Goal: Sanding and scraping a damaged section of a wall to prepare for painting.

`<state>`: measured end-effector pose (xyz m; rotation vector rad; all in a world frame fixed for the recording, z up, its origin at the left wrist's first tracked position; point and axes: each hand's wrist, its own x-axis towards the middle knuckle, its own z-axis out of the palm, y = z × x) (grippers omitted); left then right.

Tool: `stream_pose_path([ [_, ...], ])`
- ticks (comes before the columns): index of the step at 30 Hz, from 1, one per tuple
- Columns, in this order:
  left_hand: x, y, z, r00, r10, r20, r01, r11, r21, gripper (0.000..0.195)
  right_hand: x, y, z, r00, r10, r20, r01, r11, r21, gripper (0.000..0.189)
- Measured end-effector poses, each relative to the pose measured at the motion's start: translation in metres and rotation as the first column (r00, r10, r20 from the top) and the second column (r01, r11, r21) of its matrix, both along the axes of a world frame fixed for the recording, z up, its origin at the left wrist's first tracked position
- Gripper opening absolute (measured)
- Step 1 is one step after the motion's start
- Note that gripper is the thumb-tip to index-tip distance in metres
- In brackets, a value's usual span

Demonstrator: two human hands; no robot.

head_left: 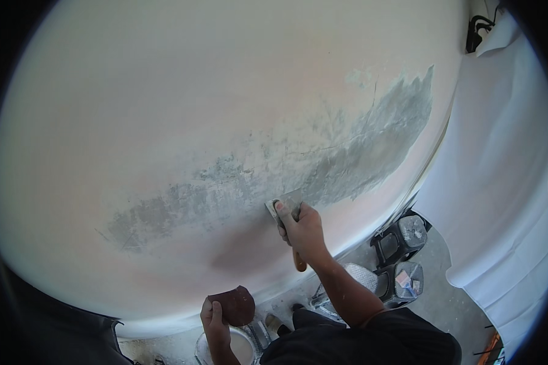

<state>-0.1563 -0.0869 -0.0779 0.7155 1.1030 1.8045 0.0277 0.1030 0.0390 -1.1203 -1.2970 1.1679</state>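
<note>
My right hand [303, 232] grips a wooden-handled putty knife [293, 200]. Its metal blade lies against a large pale surface [132, 114], at the lower edge of a grey, scraped-looking patch [370, 155]. The patch runs from lower left to upper right, with thin cracks and rough edges towards its right end. Lower down, my left hand [216, 315] holds a curled, reddish-brown sheet [235, 305] that looks like sandpaper, apart from the surface. A white bucket [242, 346] stands below that hand, partly hidden by my forearm.
Two dark plastic stools [390, 246] stand on the grey floor to my right. On the nearer stool's top lies a paintbrush [406, 284]. White sheeting [488, 150] hangs down the right side. A dark cover [64, 324] borders the surface at lower left.
</note>
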Motion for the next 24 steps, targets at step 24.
stream_pose_path([
  [24, 0.003, 0.000, 0.006, 0.999, 0.011, -0.031, -0.011, 1.000, 0.006, 0.025, -0.004, 0.010, 0.014, 1.000, -0.026, 0.006, 0.026, 0.997, 0.074, 0.033],
])
